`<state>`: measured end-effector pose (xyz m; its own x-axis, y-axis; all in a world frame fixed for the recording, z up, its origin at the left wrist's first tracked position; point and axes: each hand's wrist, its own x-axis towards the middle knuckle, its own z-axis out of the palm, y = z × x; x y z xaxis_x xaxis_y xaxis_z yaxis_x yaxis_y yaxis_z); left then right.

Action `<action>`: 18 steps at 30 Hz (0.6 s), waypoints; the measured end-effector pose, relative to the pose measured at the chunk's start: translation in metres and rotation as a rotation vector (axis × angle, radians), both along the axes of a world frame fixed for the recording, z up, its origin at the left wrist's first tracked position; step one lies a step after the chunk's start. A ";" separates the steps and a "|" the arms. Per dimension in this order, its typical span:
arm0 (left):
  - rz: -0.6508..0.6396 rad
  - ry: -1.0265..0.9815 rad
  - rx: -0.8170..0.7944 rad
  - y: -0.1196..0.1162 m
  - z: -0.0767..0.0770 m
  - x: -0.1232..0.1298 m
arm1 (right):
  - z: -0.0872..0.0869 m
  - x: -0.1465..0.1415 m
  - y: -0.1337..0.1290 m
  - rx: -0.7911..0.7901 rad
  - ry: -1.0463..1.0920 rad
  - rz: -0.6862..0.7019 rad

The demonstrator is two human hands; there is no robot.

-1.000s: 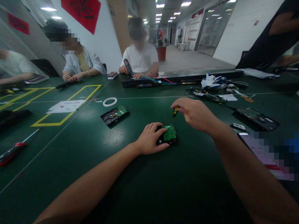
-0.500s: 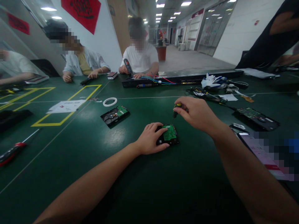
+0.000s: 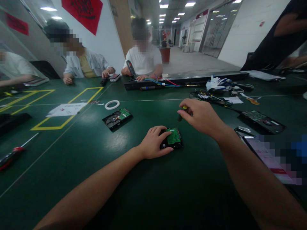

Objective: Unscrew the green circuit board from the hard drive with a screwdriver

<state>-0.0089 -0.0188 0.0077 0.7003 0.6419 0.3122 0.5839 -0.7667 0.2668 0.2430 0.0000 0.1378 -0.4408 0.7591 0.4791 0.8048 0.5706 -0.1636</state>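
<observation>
A hard drive (image 3: 174,136) with a green circuit board facing up lies on the green table. My left hand (image 3: 154,143) grips it from the left, thumb along the near edge and fingers reaching over the board. In my right hand (image 3: 195,115) is a small screwdriver (image 3: 179,117) with a dark handle and some yellow at its top. It points down at the drive's far edge; whether its tip touches a screw is too small to tell. A second hard drive (image 3: 117,118) rests to the left, and a third hard drive (image 3: 262,122) to the right.
A white tape roll (image 3: 112,104), paper sheet (image 3: 66,109) and red-black screwdriver (image 3: 14,155) are on the left. At right lie cables (image 3: 208,97), white gloves (image 3: 217,83) and a phone (image 3: 266,156). Across the table, a person holds a power drill (image 3: 130,67) by a long black unit.
My hands stay almost where they were, and the screwdriver handle has turned slightly in my right fingers. Across the table, another person's hand has shifted right with a dark object.
</observation>
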 end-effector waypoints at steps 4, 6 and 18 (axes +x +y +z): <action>0.001 -0.003 -0.001 0.000 0.000 0.000 | -0.001 0.001 0.002 0.014 -0.017 0.030; 0.001 -0.006 -0.005 -0.001 0.001 0.000 | -0.001 0.001 0.002 0.013 -0.010 0.052; 0.008 0.000 -0.019 -0.002 0.004 0.001 | -0.001 -0.001 -0.002 -0.021 0.029 0.080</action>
<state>-0.0081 -0.0211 0.0115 0.6947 0.6537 0.3002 0.5902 -0.7565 0.2816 0.2417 -0.0018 0.1367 -0.4866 0.7318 0.4771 0.7514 0.6292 -0.1988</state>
